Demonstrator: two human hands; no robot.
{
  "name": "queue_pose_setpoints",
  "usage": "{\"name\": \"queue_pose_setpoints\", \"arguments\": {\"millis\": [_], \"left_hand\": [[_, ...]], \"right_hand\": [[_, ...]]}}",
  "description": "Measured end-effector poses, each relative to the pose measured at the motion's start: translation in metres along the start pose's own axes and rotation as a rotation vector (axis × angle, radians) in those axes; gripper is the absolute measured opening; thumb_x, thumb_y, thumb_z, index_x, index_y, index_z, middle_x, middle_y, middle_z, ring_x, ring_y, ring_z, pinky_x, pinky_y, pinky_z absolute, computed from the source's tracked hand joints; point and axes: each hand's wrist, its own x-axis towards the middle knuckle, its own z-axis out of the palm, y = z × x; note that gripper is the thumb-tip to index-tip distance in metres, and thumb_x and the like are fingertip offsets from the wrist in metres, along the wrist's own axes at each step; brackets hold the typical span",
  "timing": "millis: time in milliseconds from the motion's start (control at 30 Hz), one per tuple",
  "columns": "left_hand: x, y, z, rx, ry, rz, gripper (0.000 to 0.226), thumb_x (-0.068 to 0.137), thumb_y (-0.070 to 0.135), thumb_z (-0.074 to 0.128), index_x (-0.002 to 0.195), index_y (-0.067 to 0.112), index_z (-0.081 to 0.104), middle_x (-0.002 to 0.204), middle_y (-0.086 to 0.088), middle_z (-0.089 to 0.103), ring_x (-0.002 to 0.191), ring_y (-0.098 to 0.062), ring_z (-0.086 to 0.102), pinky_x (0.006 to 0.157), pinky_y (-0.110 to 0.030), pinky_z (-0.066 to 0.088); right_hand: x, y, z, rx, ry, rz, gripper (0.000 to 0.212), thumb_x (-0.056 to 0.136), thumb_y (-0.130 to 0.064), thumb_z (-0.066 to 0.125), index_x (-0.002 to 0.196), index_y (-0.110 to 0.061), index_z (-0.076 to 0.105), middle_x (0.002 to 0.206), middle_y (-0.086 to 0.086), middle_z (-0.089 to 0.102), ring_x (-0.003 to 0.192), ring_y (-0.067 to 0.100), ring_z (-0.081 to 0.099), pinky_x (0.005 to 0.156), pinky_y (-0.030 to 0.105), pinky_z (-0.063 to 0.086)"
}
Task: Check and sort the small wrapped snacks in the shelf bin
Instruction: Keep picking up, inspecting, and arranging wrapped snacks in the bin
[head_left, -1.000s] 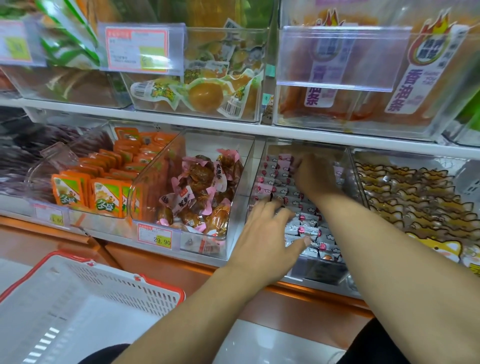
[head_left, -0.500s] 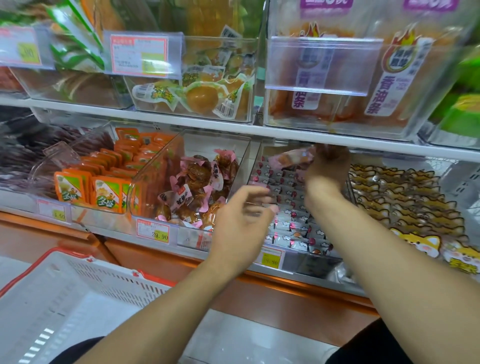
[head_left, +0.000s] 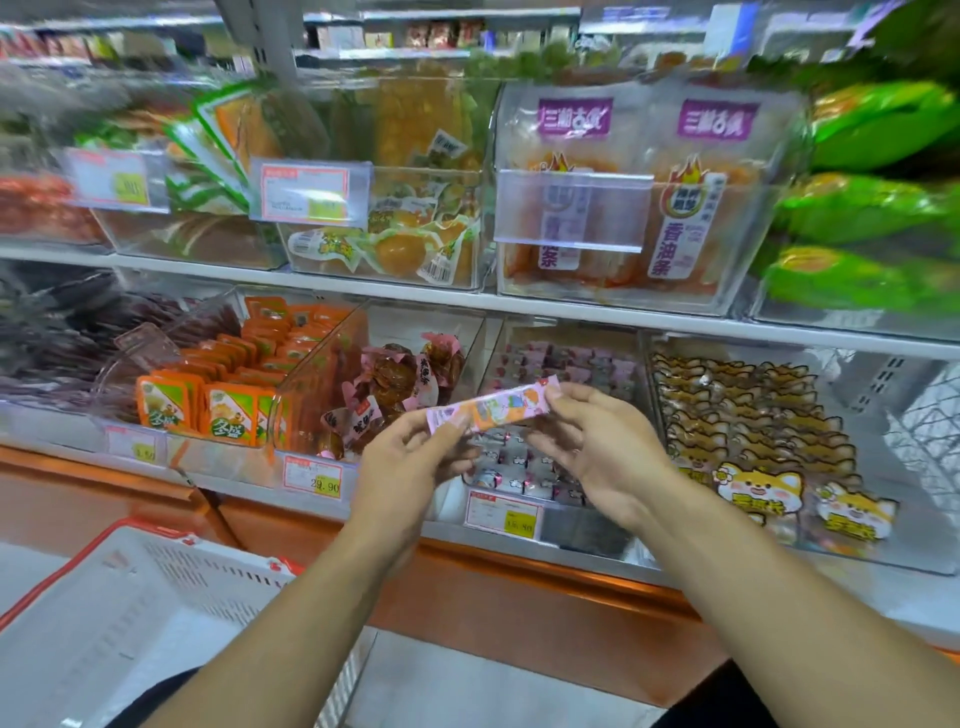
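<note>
Pink and orange, the long snack stick (head_left: 491, 409) is up in front of the shelf bin (head_left: 563, 415). Left hand (head_left: 410, 467) pinches one end, right hand (head_left: 597, 441) pinches the other end.

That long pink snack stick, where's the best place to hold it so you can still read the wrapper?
By its two flat sealed ends, one from each side, as the left hand and right hand do now. The pink snack stick is long and thin and lies nearly level, so end pinches probably keep the printed middle uncovered.
</note>
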Motion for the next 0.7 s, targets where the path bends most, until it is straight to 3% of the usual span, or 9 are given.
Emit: {"name": "queue_pose_setpoints", "arguments": {"millis": [67,133,233,333,433,533,633,700], "left_hand": [[-0.003,-0.002,0.001,0.008,-0.023,0.017,0.026,0.091,0.016,0.071,0.113,0.004,0.066,0.104,-0.017,0.076,0.093,-0.029,0.074,0.078,-0.027,0.060],[-0.004,-0.002,0.001,0.031,-0.064,0.048,0.024,0.088,0.010,0.073,0.112,0.008,0.067,0.103,-0.010,0.076,0.093,-0.025,0.073,0.082,-0.031,0.060],[-0.005,-0.001,0.000,0.126,-0.164,0.094,0.031,0.084,0.001,0.077,0.112,0.011,0.068,0.099,0.004,0.076,0.093,-0.011,0.071,0.080,-0.024,0.058],[-0.004,-0.007,0.004,0.139,-0.174,0.062,0.041,0.081,-0.012,0.073,0.114,0.011,0.066,0.104,0.002,0.076,0.098,-0.012,0.072,0.077,-0.019,0.056],[0.002,-0.011,0.008,0.019,-0.073,-0.060,0.042,0.087,-0.017,0.054,0.118,0.009,0.061,0.107,-0.013,0.076,0.097,-0.032,0.074,0.076,-0.029,0.060],[0.006,-0.010,0.006,-0.103,-0.004,-0.176,0.027,0.099,0.003,0.041,0.114,0.006,0.064,0.098,-0.023,0.075,0.086,-0.040,0.075,0.066,-0.032,0.062],[0.007,-0.011,0.005,-0.079,-0.020,-0.208,0.033,0.103,0.033,0.052,0.110,0.005,0.067,0.100,-0.020,0.076,0.087,-0.037,0.075,0.067,-0.032,0.063],[0.009,-0.012,0.005,-0.061,-0.009,-0.184,0.024,0.097,0.024,0.064,0.108,0.003,0.067,0.104,-0.020,0.076,0.090,-0.033,0.076,0.068,-0.027,0.062]], "right_hand": [[-0.004,-0.005,-0.010,-0.041,-0.053,0.050,0.014,0.096,-0.013,0.066,0.107,-0.004,0.063,0.103,0.017,0.076,0.091,0.027,0.075,0.075,0.037,0.063],[-0.009,-0.008,-0.020,-0.096,-0.135,0.119,0.033,0.092,-0.032,0.071,0.110,-0.004,0.069,0.100,0.016,0.077,0.093,0.032,0.075,0.076,0.040,0.063],[-0.011,-0.007,-0.029,-0.210,-0.250,0.160,0.041,0.090,-0.044,0.069,0.111,-0.010,0.076,0.103,0.014,0.077,0.090,0.030,0.074,0.077,0.035,0.062],[-0.007,0.000,-0.032,-0.215,-0.273,0.096,0.032,0.094,-0.031,0.066,0.114,-0.008,0.074,0.109,0.013,0.076,0.085,0.024,0.072,0.074,0.027,0.060],[-0.002,0.003,-0.031,-0.214,-0.298,0.039,0.024,0.096,-0.019,0.065,0.115,-0.006,0.071,0.110,0.015,0.075,0.088,0.024,0.072,0.073,0.025,0.060],[0.002,0.003,-0.033,-0.218,-0.361,-0.007,0.025,0.091,-0.008,0.070,0.116,-0.008,0.069,0.112,0.016,0.073,0.091,0.028,0.071,0.079,0.029,0.060],[0.002,0.003,-0.035,-0.323,-0.434,-0.035,0.028,0.087,0.000,0.071,0.112,-0.014,0.071,0.113,0.011,0.074,0.098,0.027,0.072,0.083,0.028,0.058],[0.002,0.003,-0.035,-0.411,-0.419,-0.059,0.031,0.087,0.004,0.071,0.104,-0.021,0.074,0.113,0.009,0.073,0.100,0.024,0.072,0.086,0.030,0.058]]}}
